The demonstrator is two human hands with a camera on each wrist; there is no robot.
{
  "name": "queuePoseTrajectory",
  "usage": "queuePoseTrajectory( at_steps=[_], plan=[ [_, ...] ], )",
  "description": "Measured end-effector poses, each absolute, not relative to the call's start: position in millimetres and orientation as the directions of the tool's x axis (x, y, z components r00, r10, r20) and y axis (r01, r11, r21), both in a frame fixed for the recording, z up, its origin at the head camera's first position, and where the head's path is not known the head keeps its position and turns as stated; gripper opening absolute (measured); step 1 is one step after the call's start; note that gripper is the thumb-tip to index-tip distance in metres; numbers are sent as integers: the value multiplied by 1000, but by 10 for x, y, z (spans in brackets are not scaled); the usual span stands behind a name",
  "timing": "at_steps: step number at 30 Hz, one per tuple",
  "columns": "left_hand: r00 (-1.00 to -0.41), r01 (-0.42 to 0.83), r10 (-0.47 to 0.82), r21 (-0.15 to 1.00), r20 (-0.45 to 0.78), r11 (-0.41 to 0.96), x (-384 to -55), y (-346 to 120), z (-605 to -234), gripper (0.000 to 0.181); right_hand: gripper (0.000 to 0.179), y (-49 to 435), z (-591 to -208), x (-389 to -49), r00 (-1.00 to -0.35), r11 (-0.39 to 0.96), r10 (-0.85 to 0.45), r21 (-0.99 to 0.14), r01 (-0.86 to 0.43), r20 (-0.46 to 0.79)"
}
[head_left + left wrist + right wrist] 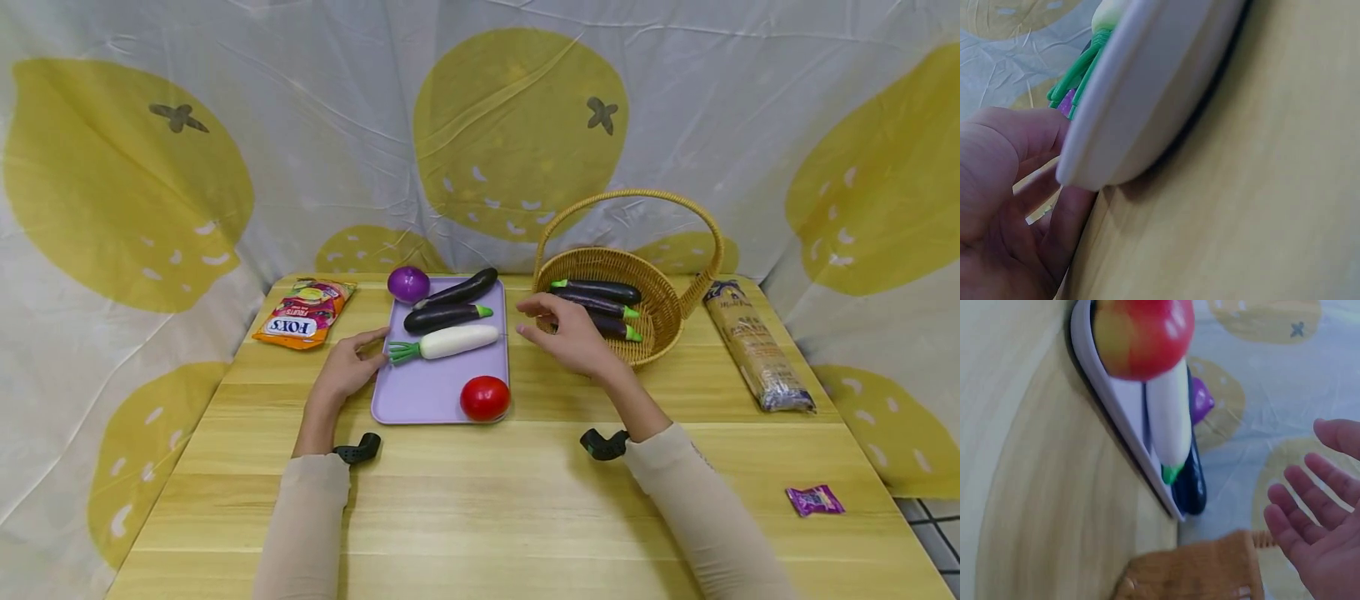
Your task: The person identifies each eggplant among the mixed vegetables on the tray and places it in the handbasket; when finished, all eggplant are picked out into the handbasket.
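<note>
The lilac tray lies a little left of the middle of the frame, and the left hand has it by its left edge, the thumb at the rim and, in the left wrist view, a finger reaching under the corner. On the tray a white radish lies across the middle, its green leaves close by that thumb; two dark eggplants sit above it, a red tomato rests in the lower right corner, and a purple onion is at the upper left one. Right of the tray stands a wicker basket, its handle arching up, with three more eggplants lying inside. The right hand is over the basket's left side, wide, fingers parted and loosely bent around nothing; from here I can't tell whether it touches the wicker. Farther out on the wooden surface, an orange and red FOX'S bag lies at the left of the frame, a long clear packet slants at the right, and a small purple wrapped sweet sits toward the lower right. Behind everything hangs a pale cloth printed with big yellow fruit.
</note>
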State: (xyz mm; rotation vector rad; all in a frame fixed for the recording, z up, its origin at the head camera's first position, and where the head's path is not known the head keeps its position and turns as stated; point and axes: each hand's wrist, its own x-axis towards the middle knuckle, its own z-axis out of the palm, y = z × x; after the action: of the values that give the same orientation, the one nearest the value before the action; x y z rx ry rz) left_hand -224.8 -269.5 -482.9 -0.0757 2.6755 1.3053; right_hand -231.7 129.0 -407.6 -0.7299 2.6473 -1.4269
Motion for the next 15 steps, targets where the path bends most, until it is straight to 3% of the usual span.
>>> queuePoseTrajectory(
  at_steps=[8,15],
  plan=[
    [-985,-122,23,792,-169,598,-2245,-2714,-4838,54,37,886,-4267,-2477,-893,362,-429,-881,-305,133],
    [-985,-127,16,790,-171,600,-2249,-2707,-4846,54,40,691,-4390,-2615,-902,404,-422,-871,-279,93]
  ],
)
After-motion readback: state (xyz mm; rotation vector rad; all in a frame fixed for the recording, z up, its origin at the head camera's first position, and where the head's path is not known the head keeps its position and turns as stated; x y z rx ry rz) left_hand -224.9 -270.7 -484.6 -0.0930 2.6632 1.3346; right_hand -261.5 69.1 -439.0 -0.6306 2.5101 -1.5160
